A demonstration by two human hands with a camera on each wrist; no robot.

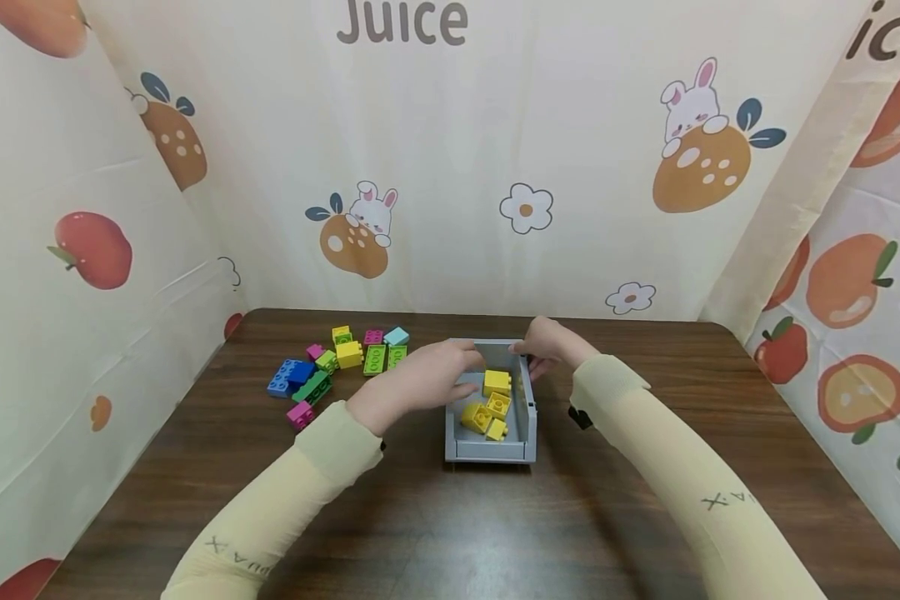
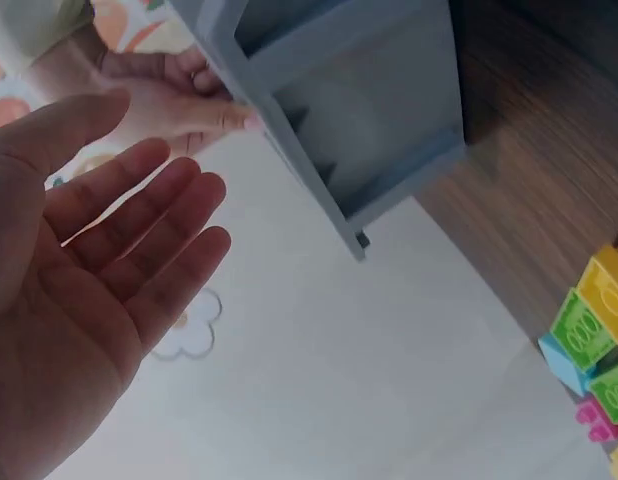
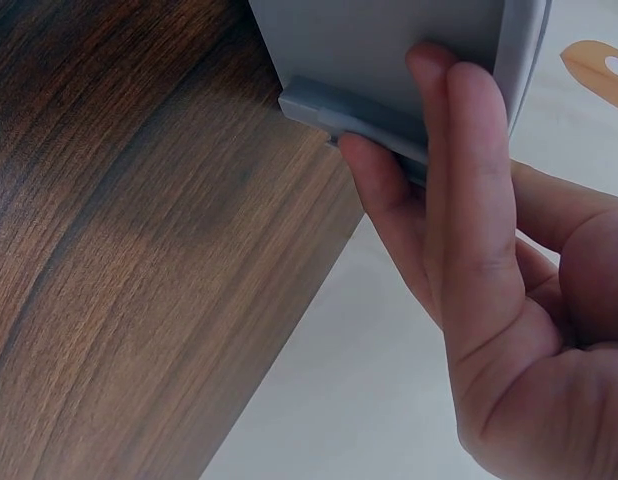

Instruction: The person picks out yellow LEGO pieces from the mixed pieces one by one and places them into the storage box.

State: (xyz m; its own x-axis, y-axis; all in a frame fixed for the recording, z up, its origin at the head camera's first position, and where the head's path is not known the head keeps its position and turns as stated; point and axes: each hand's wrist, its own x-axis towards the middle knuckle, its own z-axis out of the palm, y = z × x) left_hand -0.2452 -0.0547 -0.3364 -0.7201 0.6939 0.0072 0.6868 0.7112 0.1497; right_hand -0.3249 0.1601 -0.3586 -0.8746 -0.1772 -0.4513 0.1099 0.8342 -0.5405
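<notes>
Sleeves [image 1: 690, 475] foremost. Left hand [image 1: 427, 375] loose, empty, over the left wall of the grey bin [image 1: 489, 452]; right hand [image 1: 553, 343] pinches its far right corner. Bin stands on table [image 1: 420, 533], yellow bricks [image 1: 497, 382] inside. Judged risk: one-sided pull could tip it, spilling bricks.

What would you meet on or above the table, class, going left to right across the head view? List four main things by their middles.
Loose bricks → left hand → box → right hand.
</notes>
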